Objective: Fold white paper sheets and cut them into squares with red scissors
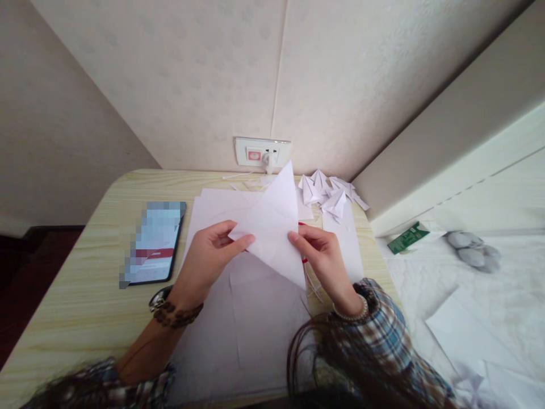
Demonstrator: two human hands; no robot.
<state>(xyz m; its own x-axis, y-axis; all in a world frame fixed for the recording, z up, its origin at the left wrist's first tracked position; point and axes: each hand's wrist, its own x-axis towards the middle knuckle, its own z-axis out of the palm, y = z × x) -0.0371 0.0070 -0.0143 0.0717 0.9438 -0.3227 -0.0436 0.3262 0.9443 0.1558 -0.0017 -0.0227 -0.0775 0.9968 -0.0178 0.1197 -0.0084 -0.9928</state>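
A white sheet of paper folded into a triangle (275,224) is held up above the wooden table (85,284), its point toward the wall. My left hand (208,255) pinches its left corner between thumb and fingers. My right hand (319,250) pinches its right edge. Under the hands lie several flat white sheets (251,324). A pile of small folded paper figures (326,193) sits at the table's far right, just beyond the held paper.
A smartphone (155,241) with a lit screen lies on the table to the left. A wall socket (261,152) with a plug sits behind. To the right is a white bed with a green packet (406,237), grey objects (472,250) and loose paper (464,335).
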